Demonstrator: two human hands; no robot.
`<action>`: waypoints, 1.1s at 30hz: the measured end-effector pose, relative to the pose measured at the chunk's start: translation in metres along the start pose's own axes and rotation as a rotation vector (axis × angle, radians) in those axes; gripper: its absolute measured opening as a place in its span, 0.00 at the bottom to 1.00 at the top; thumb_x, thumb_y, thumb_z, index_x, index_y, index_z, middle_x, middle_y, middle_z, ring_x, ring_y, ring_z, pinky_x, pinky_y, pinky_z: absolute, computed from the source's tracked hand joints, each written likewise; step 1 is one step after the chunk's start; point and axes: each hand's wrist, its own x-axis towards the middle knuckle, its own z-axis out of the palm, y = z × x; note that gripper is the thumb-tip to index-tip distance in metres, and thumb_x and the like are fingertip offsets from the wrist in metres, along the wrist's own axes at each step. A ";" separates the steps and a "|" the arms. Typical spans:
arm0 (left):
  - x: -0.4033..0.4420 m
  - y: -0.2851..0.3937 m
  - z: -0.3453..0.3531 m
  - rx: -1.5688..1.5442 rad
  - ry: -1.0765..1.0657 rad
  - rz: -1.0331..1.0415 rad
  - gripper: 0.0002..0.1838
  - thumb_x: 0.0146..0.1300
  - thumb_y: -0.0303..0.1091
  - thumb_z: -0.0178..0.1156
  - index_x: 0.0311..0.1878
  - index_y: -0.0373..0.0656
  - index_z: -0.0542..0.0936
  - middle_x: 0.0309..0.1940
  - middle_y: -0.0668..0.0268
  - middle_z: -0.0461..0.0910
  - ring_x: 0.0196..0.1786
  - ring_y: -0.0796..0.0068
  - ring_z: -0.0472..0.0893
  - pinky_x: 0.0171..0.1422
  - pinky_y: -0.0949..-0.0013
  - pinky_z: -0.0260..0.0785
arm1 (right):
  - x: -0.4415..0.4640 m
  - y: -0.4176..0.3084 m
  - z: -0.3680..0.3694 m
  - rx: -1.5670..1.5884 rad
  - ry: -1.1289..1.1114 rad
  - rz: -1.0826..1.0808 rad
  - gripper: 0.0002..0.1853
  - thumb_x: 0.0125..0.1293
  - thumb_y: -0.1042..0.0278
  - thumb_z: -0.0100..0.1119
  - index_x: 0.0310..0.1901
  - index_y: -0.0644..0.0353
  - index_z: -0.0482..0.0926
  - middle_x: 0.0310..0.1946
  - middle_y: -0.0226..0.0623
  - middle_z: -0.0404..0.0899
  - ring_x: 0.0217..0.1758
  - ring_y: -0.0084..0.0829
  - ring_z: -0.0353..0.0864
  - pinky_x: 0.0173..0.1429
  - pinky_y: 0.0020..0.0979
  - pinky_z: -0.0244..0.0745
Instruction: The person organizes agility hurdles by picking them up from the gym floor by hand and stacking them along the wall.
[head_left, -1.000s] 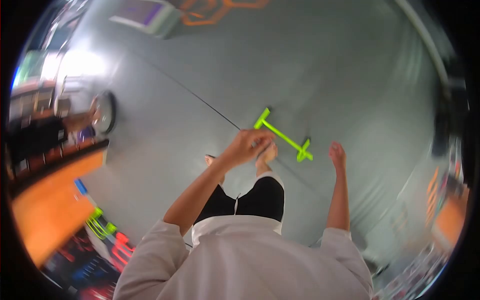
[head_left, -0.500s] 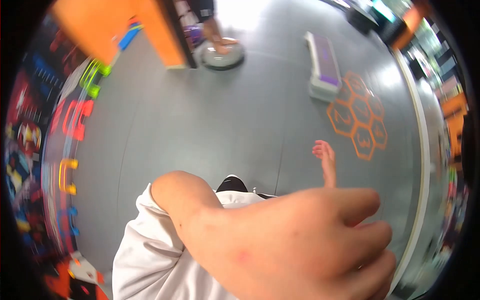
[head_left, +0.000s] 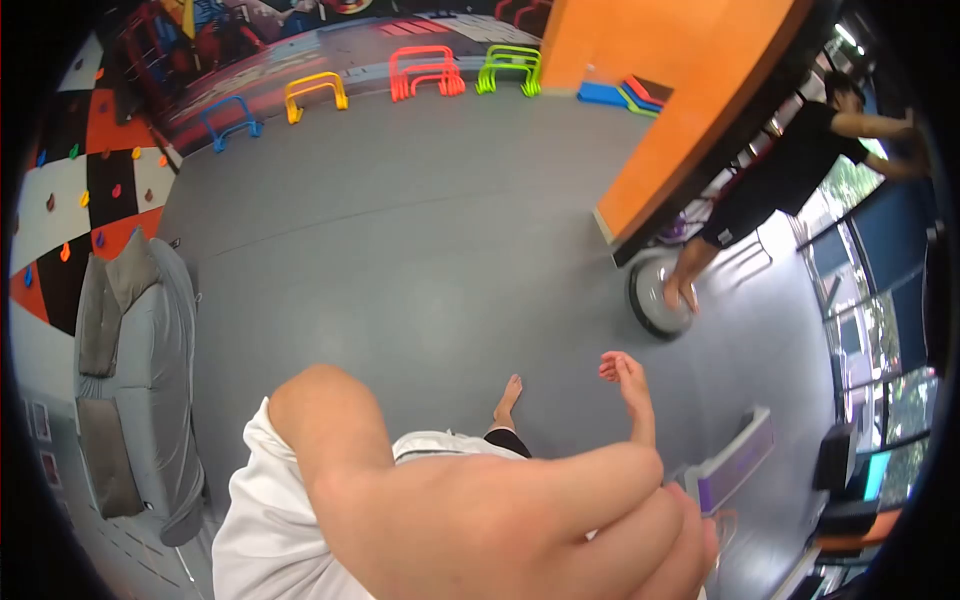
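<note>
Close to the camera, my left hand (head_left: 560,510) fills the lower middle, its back towards me and its fingers curled downward. Its palm is hidden, so I cannot make out anything inside. Beyond it, my right hand (head_left: 626,378) is held over the grey floor (head_left: 400,270) with fingers loosely bent and partly apart; nothing shows in it. A bare foot (head_left: 510,395) stands on the floor to the left of my right hand. The step platform (head_left: 735,462), grey with a purple top, is nearest to my right hand, below and to its right.
Another person (head_left: 775,175) has a foot on a grey balance dome (head_left: 660,295), beside an orange partition (head_left: 660,170). Low hurdles in blue, yellow (head_left: 317,90), red (head_left: 425,70) and green line the far wall. A grey sofa (head_left: 150,390) and climbing wall (head_left: 95,190) are left.
The view has swung round from the floor markings to the hurdles and sofa. The green T-shaped piece has left view. My left hand has come up close to the camera.
</note>
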 end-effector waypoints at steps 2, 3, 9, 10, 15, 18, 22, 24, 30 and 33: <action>-0.003 -0.004 0.018 0.039 -0.123 -0.005 0.12 0.36 0.31 0.68 0.24 0.32 0.82 0.22 0.62 0.79 0.20 0.77 0.67 0.25 0.72 0.59 | 0.040 0.001 0.001 -0.009 -0.090 -0.053 0.18 0.81 0.57 0.45 0.50 0.61 0.82 0.36 0.32 0.83 0.40 0.23 0.82 0.47 0.26 0.75; 0.001 0.000 0.033 -0.009 -0.175 -0.074 0.13 0.36 0.33 0.69 0.24 0.32 0.82 0.23 0.61 0.80 0.21 0.74 0.70 0.27 0.69 0.65 | 0.060 -0.004 0.001 -0.006 -0.108 -0.072 0.18 0.81 0.57 0.45 0.50 0.61 0.82 0.36 0.32 0.83 0.40 0.23 0.82 0.47 0.26 0.75; -0.010 -0.054 0.104 -0.248 -0.562 -0.183 0.12 0.46 0.31 0.66 0.37 0.42 0.83 0.26 0.72 0.75 0.24 0.78 0.72 0.28 0.74 0.61 | 0.146 -0.006 -0.057 -0.045 -0.086 -0.133 0.17 0.81 0.58 0.46 0.50 0.61 0.82 0.37 0.32 0.84 0.39 0.22 0.82 0.45 0.24 0.74; -0.028 -0.069 0.123 -0.306 -0.580 -0.272 0.10 0.50 0.31 0.66 0.38 0.42 0.84 0.26 0.71 0.77 0.25 0.78 0.74 0.28 0.73 0.63 | 0.154 -0.008 -0.066 -0.010 -0.060 -0.117 0.17 0.80 0.59 0.46 0.50 0.61 0.82 0.37 0.32 0.84 0.39 0.22 0.83 0.44 0.24 0.74; -0.187 -0.119 0.194 -0.484 -0.803 -1.202 0.12 0.65 0.38 0.66 0.47 0.41 0.87 0.33 0.63 0.88 0.32 0.74 0.84 0.35 0.69 0.74 | 0.181 0.014 -0.098 0.110 -0.044 -0.069 0.14 0.79 0.63 0.49 0.50 0.61 0.81 0.39 0.32 0.83 0.39 0.22 0.82 0.43 0.24 0.74; -0.310 -0.109 0.208 -0.410 -0.755 -1.657 0.13 0.66 0.37 0.64 0.49 0.40 0.86 0.34 0.62 0.88 0.34 0.75 0.85 0.40 0.68 0.76 | 0.187 0.040 -0.117 0.117 -0.036 0.021 0.13 0.78 0.63 0.49 0.51 0.60 0.81 0.40 0.32 0.83 0.39 0.22 0.82 0.44 0.25 0.74; -0.361 -0.093 0.196 -0.424 -0.644 -2.047 0.15 0.68 0.39 0.62 0.50 0.40 0.85 0.37 0.64 0.87 0.38 0.76 0.84 0.43 0.69 0.75 | 0.200 0.056 -0.137 0.088 -0.011 0.127 0.12 0.78 0.65 0.49 0.51 0.59 0.81 0.41 0.32 0.83 0.39 0.23 0.82 0.44 0.25 0.74; -0.353 -0.095 0.190 -0.421 -0.602 -2.194 0.15 0.70 0.39 0.61 0.52 0.40 0.84 0.40 0.65 0.87 0.39 0.78 0.82 0.45 0.72 0.73 | 0.210 0.055 -0.138 0.088 -0.010 0.156 0.12 0.78 0.65 0.50 0.51 0.58 0.81 0.43 0.31 0.83 0.40 0.23 0.83 0.44 0.26 0.74; -0.367 -0.137 0.179 -0.345 -0.332 -2.234 0.13 0.71 0.38 0.59 0.51 0.40 0.84 0.39 0.67 0.85 0.39 0.78 0.82 0.43 0.73 0.71 | 0.272 0.009 -0.098 0.007 -0.146 0.137 0.12 0.76 0.62 0.52 0.52 0.57 0.82 0.49 0.30 0.83 0.48 0.25 0.82 0.51 0.30 0.75; -0.375 -0.166 0.173 -0.287 -0.299 -2.230 0.14 0.72 0.41 0.60 0.52 0.42 0.84 0.40 0.68 0.86 0.40 0.78 0.83 0.44 0.69 0.72 | 0.320 -0.028 -0.058 -0.047 -0.247 0.099 0.13 0.76 0.61 0.53 0.52 0.57 0.82 0.50 0.30 0.83 0.51 0.25 0.81 0.54 0.31 0.75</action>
